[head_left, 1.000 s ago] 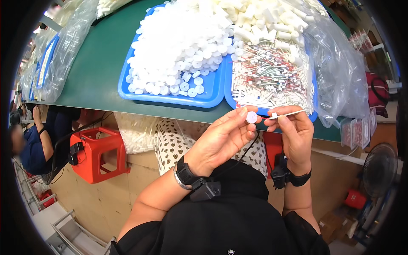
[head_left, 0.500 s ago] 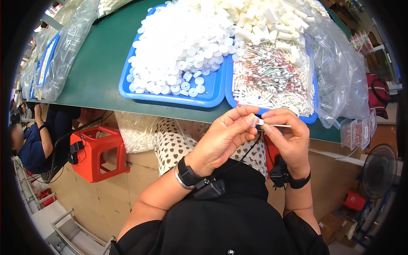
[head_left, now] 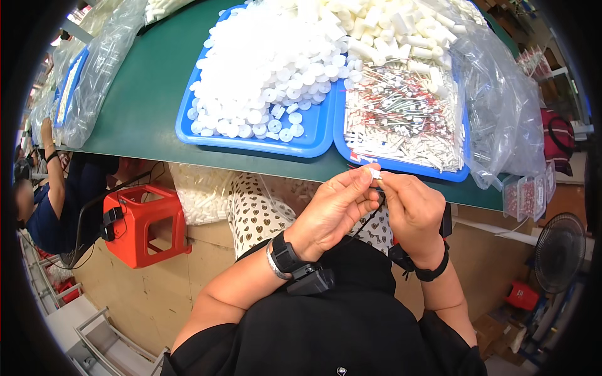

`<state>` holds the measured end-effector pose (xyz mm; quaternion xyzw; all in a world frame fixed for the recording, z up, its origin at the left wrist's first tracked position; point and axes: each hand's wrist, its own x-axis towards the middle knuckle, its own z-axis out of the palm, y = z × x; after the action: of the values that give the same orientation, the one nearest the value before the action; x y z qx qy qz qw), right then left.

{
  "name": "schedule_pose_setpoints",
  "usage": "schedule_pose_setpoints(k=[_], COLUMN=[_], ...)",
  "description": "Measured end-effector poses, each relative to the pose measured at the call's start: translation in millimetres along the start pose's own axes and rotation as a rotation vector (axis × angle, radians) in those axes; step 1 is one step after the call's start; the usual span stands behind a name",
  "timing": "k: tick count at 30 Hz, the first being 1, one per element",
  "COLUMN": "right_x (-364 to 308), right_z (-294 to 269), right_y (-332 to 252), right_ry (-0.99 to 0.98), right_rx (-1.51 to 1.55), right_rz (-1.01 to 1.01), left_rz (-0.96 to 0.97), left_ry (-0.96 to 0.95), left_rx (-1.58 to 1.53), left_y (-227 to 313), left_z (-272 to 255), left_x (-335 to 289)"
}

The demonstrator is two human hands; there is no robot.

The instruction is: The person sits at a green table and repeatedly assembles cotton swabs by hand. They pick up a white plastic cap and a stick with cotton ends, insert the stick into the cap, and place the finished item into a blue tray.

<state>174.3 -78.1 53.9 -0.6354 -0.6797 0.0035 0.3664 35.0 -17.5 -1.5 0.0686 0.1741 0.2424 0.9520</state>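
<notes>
In front of my body, just past the table's near edge, my left hand [head_left: 335, 210] pinches a small white plastic piece [head_left: 375, 173] between thumb and forefinger. My right hand [head_left: 414, 210] meets it from the other side, knuckles up and fingertips pressed together at the piece's edge; what lies inside that grip is hidden. Beyond the hands sits a blue tray [head_left: 389, 164] with a heap of short white parts and thin red and white wire leads [head_left: 404, 100]. Left of it, another blue tray [head_left: 263, 149] holds piled translucent white discs [head_left: 286, 135].
Cream cylinders [head_left: 382, 31] are heaped behind the wire leads. A clear plastic bag [head_left: 501, 106] slumps at the right on the green table [head_left: 150, 100]. Below it stand a red stool [head_left: 147, 225] and a bag of white parts [head_left: 197, 194]. At far left a co-worker [head_left: 47, 194] sits.
My right hand has turned knuckles up and shifted left; the thin white stick that jutted from its fingers no longer shows. The hands came slightly closer together. The co-worker's arm rose toward the table.
</notes>
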Motion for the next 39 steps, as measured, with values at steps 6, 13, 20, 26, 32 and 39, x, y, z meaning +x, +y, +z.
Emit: schedule_pose_setpoints(k=[6, 13, 20, 26, 32, 39], right_x=[2, 36, 58, 57, 34, 30], right_z=[1, -9, -5, -7, -9, -12], right_y=[-1, 36, 45, 53, 38, 31], right_ry=[-0.118, -0.204, -0.506, -0.3, -0.2, -0.206], right_rx=[0.283, -0.187, -0.443, -0.123, 0.381, 0.309], right_rz=[0.245, -0.101, -0.32, -0.25, 0.197, 0.131], left_rz=[0.054, 0.289, 0.285, 0.336, 0.391, 0.373], left_ry=[0.029, 0.156, 0.172, 0.175, 0.152, 0.152], left_rx=[0.087, 0.338, 0.326, 0.263, 0.23, 0.222], left_y=[6, 25, 28, 37, 42, 37], left_z=[-1, 0, 5, 10, 19, 21], left_x=[-1, -16, -16, -12, -4, 0])
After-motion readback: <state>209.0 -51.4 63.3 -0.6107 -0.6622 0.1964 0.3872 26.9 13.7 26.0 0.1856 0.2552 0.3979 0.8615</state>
